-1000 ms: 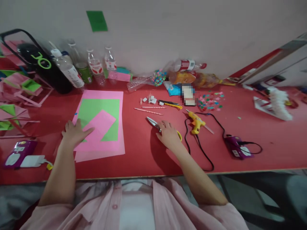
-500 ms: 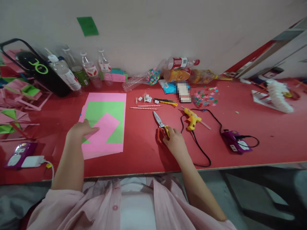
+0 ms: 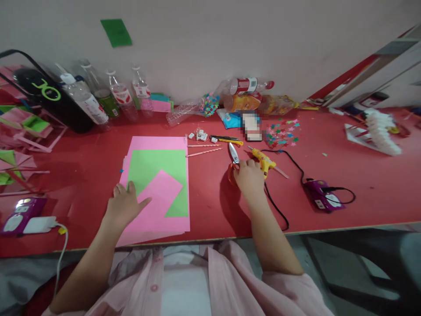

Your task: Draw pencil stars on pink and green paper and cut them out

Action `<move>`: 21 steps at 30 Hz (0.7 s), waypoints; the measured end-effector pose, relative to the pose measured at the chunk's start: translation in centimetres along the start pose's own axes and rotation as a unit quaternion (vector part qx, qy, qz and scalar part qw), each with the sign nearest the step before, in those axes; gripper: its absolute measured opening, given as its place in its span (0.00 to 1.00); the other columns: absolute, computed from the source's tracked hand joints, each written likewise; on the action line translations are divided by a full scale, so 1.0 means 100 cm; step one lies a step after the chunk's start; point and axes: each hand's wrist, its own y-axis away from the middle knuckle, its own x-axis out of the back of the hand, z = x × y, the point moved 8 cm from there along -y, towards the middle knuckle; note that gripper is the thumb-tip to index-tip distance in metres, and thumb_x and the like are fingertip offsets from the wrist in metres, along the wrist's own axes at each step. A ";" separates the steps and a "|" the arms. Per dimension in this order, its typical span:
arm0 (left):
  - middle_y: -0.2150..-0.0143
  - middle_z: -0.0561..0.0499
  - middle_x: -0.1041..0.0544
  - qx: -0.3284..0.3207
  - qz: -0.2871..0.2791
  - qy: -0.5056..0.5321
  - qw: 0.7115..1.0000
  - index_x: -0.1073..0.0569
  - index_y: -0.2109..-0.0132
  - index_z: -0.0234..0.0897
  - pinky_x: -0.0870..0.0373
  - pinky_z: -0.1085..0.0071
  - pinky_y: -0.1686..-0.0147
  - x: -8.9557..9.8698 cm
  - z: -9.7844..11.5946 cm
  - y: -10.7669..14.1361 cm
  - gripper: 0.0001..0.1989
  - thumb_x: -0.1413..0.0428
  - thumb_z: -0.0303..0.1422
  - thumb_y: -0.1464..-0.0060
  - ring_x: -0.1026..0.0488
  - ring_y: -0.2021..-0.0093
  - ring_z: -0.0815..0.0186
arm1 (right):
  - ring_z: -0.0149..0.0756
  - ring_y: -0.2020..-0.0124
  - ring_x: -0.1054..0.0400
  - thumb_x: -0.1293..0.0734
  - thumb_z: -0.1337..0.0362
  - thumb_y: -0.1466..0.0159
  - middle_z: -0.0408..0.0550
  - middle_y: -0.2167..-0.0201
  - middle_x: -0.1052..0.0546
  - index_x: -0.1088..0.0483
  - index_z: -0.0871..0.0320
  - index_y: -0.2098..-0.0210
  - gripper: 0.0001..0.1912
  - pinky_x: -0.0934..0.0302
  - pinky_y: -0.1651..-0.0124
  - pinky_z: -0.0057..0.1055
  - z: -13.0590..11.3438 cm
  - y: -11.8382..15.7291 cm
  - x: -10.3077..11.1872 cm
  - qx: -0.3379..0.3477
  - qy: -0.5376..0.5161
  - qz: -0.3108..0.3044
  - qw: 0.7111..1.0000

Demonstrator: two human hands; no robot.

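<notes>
My left hand (image 3: 123,204) lies open on a stack of paper, thumb and fingers spread. The stack has pink sheets (image 3: 151,142) below, a green sheet (image 3: 154,159) above them, and a smaller pink piece (image 3: 162,188) lying slantwise on top. My right hand (image 3: 250,177) is closed over the handles of a pair of scissors (image 3: 233,153), whose blades point away from me. A red handle loop shows beside the fingers; the rest of the grip is hidden. Just right of that hand sits a yellow glue gun (image 3: 263,160), its cord partly behind my wrist.
Two thin pink striped sticks (image 3: 204,152), small white pieces (image 3: 201,135) and a yellow cutter (image 3: 230,141) lie behind the paper. Bottles (image 3: 120,94) and a black flask (image 3: 55,101) line the wall. A purple power strip (image 3: 320,195) sits right, another (image 3: 24,215) left.
My left hand has slid the paper stack right and towards me; the nearer striped stick has turned. My right hand has shifted the scissors right and slightly away, closer to the glue gun.
</notes>
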 end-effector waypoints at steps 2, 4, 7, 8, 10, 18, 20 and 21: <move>0.39 0.17 0.39 -0.017 0.007 -0.017 1.000 0.47 0.32 0.17 0.29 0.55 0.55 0.004 0.004 0.002 0.45 0.56 0.54 0.41 0.40 0.37 0.35 | 0.51 0.58 0.33 0.44 0.72 0.36 0.66 0.61 0.25 0.28 0.67 0.57 0.15 0.42 0.58 0.41 -0.028 -0.018 0.005 0.066 0.003 0.016 0.998; 0.41 0.19 0.36 -0.025 0.010 -0.025 0.999 0.47 0.32 0.17 0.29 0.56 0.56 0.009 0.006 0.003 0.43 0.56 0.53 0.40 0.37 0.40 0.37 | 0.48 0.56 0.33 0.46 0.75 0.35 0.63 0.60 0.24 0.28 0.66 0.57 0.17 0.43 0.57 0.39 -0.062 -0.033 -0.005 0.145 0.005 -0.025 0.989; 0.43 0.22 0.33 -0.032 0.008 -0.019 0.999 0.44 0.33 0.18 0.29 0.57 0.55 0.012 0.006 0.004 0.41 0.55 0.52 0.39 0.35 0.42 0.39 | 0.47 0.55 0.34 0.46 0.76 0.36 0.63 0.57 0.24 0.28 0.67 0.56 0.17 0.43 0.56 0.39 -0.092 -0.051 -0.016 0.185 0.005 -0.047 0.982; 0.43 0.22 0.33 -0.034 0.009 -0.018 0.999 0.44 0.33 0.18 0.30 0.57 0.55 0.013 0.007 0.004 0.41 0.54 0.51 0.40 0.35 0.42 0.39 | 0.47 0.54 0.34 0.46 0.76 0.35 0.64 0.57 0.24 0.28 0.67 0.56 0.17 0.43 0.56 0.38 -0.098 -0.055 -0.019 0.197 0.002 -0.051 0.979; 0.42 0.21 0.34 -0.036 0.023 -0.024 0.999 0.44 0.33 0.17 0.30 0.57 0.54 0.014 0.008 0.006 0.42 0.53 0.51 0.40 0.36 0.41 0.38 | 0.48 0.54 0.34 0.45 0.75 0.35 0.63 0.58 0.24 0.27 0.66 0.58 0.15 0.43 0.56 0.38 -0.103 -0.059 -0.022 0.222 -0.005 -0.058 0.973; 0.43 0.23 0.34 -0.042 0.091 0.003 0.995 0.43 0.34 0.17 0.35 0.55 0.50 0.014 0.022 0.003 0.41 0.53 0.51 0.39 0.35 0.44 0.39 | 0.43 0.63 0.33 0.42 0.67 0.38 0.57 0.61 0.26 0.32 0.60 0.59 0.10 0.42 0.62 0.35 -0.068 -0.044 0.019 0.106 -0.185 0.068 0.975; 0.45 0.24 0.33 -0.061 0.093 0.018 0.994 0.42 0.35 0.17 0.34 0.56 0.51 0.015 0.031 0.001 0.39 0.52 0.49 0.39 0.34 0.45 0.41 | 0.39 0.67 0.32 0.44 0.65 0.35 0.50 0.64 0.25 0.33 0.57 0.58 0.10 0.40 0.63 0.34 -0.075 -0.027 0.020 0.105 -0.302 0.048 0.946; 0.46 0.25 0.33 -0.070 0.091 0.025 0.993 0.41 0.35 0.17 0.34 0.57 0.52 0.016 0.035 0.000 0.38 0.51 0.49 0.39 0.34 0.46 0.41 | 0.38 0.66 0.30 0.45 0.63 0.32 0.50 0.63 0.24 0.33 0.57 0.56 0.12 0.38 0.61 0.33 -0.087 -0.018 0.017 0.138 -0.345 0.013 0.928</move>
